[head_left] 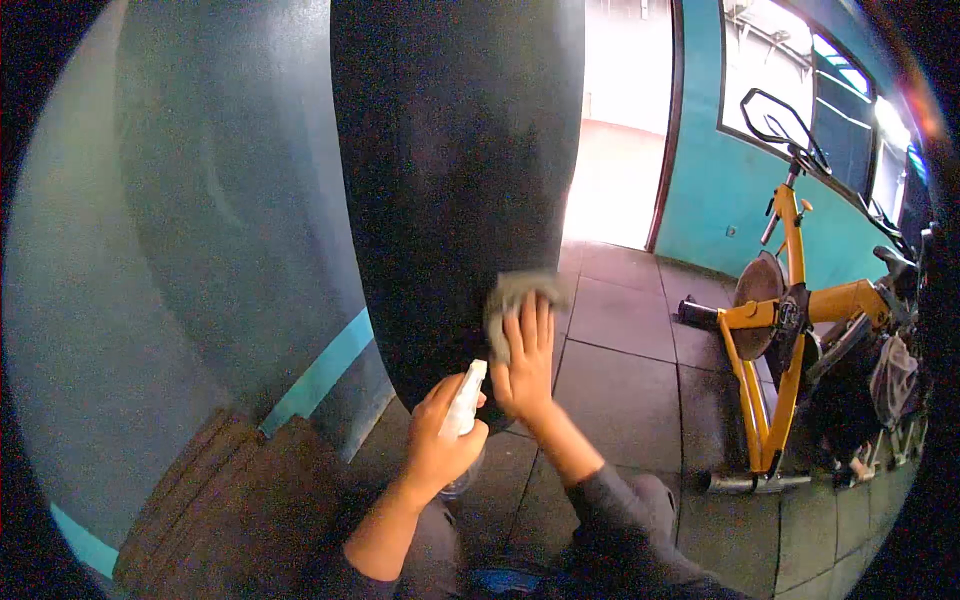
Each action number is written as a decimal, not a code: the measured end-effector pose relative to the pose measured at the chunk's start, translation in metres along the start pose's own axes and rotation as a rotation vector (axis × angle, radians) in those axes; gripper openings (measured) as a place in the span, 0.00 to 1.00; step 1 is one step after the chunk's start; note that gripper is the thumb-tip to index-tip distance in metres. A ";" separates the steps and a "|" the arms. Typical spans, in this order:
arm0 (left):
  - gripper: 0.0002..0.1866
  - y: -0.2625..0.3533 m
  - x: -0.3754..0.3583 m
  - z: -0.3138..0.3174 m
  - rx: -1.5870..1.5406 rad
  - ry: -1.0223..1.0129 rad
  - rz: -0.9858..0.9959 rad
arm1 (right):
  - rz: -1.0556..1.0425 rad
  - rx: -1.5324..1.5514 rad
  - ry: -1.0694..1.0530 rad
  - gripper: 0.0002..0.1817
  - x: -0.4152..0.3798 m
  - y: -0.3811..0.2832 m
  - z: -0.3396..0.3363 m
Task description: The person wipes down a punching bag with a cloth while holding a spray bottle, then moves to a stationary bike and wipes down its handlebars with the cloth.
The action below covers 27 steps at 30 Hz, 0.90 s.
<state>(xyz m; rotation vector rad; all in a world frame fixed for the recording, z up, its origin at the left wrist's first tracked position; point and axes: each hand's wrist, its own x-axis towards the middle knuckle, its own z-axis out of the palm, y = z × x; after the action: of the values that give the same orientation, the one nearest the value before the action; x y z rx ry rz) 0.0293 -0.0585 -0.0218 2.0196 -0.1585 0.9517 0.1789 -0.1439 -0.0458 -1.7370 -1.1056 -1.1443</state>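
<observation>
Pinning a greyish cloth (513,290) against the tall dark surface (450,180), the right hand (527,345) lies flat on it, fingers stretched out and close together! That cloth looks soft, light and floppy, blurred at its edges, so a spread palm on its middle should suit it best. It sits beneath the fingers, bunching out past the fingertips on the far side and to the left.

Just left and nearer, the left hand (437,430) has its fingers curled round the white top of a spray bottle (465,408). Stiff plastic, by my reckoning, light enough for one hand, perhaps slippery if wet; the neck under the trigger is the place to grip. Its nozzle end pokes up above the fist, near the right wrist.

Farther right, a yellow exercise bike (790,310) stands on dark floor tiles (620,390).
</observation>
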 end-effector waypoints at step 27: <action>0.23 0.018 -0.009 -0.037 0.184 -0.050 0.005 | -0.423 -0.410 -0.128 0.31 -0.015 -0.028 -0.051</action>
<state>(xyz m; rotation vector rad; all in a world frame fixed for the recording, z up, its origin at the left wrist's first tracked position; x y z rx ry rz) -0.0056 -0.0434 -0.0040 2.2132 -0.1063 0.9486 0.1352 -0.1843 -0.0406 -1.9597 -1.4412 -1.6268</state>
